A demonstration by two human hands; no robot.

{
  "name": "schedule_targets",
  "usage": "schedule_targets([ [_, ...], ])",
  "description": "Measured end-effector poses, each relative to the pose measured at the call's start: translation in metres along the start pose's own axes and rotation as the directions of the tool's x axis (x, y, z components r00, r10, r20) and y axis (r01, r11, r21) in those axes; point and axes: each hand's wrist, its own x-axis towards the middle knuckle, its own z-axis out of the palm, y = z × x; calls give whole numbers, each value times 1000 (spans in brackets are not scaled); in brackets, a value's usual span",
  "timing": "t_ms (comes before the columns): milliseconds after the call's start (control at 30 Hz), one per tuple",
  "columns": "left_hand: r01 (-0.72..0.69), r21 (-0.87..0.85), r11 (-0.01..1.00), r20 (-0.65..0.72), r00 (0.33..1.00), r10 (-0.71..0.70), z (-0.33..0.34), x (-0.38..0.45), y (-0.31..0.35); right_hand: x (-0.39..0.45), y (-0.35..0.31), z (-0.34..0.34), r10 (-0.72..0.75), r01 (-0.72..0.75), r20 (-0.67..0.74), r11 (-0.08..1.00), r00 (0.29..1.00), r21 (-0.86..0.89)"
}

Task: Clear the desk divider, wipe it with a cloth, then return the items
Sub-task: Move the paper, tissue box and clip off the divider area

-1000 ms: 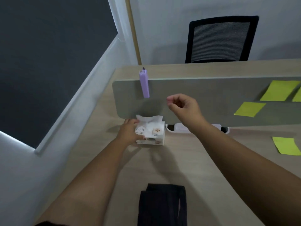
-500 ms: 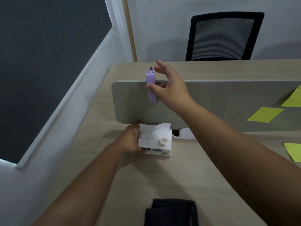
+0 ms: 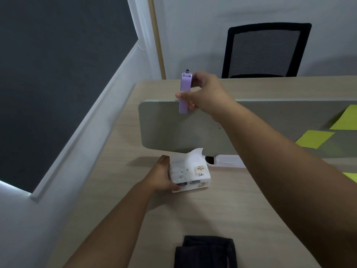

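Wooden desk (image 3: pixel 222 213): right hand (image 3: pixel 207 91) grip pinching purple clip (image 3: pixel 184 93) at divider (image 3: pixel 251 124) top; left hand (image 3: pixel 161 177) grip clasping tissue pack (image 3: pixel 190 173).

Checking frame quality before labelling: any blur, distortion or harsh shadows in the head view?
Head view: strong wide-angle bowing, the divider edge and window frame curve. Right hand and purple clip are slightly soft; tissue box print is readable. Light is soft and even, with faint arm shadows on the desk. No glare.
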Motion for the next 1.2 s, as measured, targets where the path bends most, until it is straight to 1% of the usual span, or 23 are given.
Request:
schedule_targets([
  [100, 22, -118, 993, -3, 1000, -23, 6, -12, 9, -16, -9, -8, -60, 63, -55, 996, 997, 57],
  [167, 22, -168, 985, 7, 1000, -21, 11, -23, 22, -36, -8, -21, -118, 124, -108, 991, 987, 52],
  [233, 7, -204, 979, 17, 1000, -4, 18, -34, 38, -60, 1, -39, -131, 136, -143, 990, 981, 27],
  [333, -20, -198, 980, 40, 999, 29, 36, -50, 64, -105, 33, -71, -63, 68, -195, 997, 979, 22],
  [433, -30, -257, 966, 57, 997, 46, 66, -63, 95, -156, 73, -110, 35, -35, -300, 999, 953, 3],
  [533, -53, -253, 966, 71, 995, 73, 101, -72, 128, -207, 106, -152, 137, -163, -396, 986, 908, -33],
  [600, -66, -241, 968, 103, 990, 93, 124, -75, 150, -243, 123, -178, 203, -258, -466, 964, 861, -58],
  [700, -125, -218, 968, 155, 975, 161, 160, -78, 188, -300, 148, -212, 309, -426, -543, 899, 781, -101],
  [833, -173, -210, 962, 176, 962, 211, 207, -82, 242, -369, 175, -247, 402, -608, -575, 762, 713, -222],
  [1000, -224, -199, 954, 191, 946, 262, 260, -93, 301, -431, 199, -275, 490, -713, -528, 572, 694, -406],
  [1067, -250, -197, 948, 200, 936, 289, 280, -97, 321, -451, 210, -282, 527, -746, -533, 535, 662, -397],
  [1133, -262, -197, 945, 216, 928, 303, 298, -105, 339, -470, 222, -286, 577, -804, -567, 494, 588, -331],
  [1200, -270, -185, 945, 229, 923, 309, 314, -110, 350, -483, 233, -289, 612, -830, -564, 455, 554, -321],
])
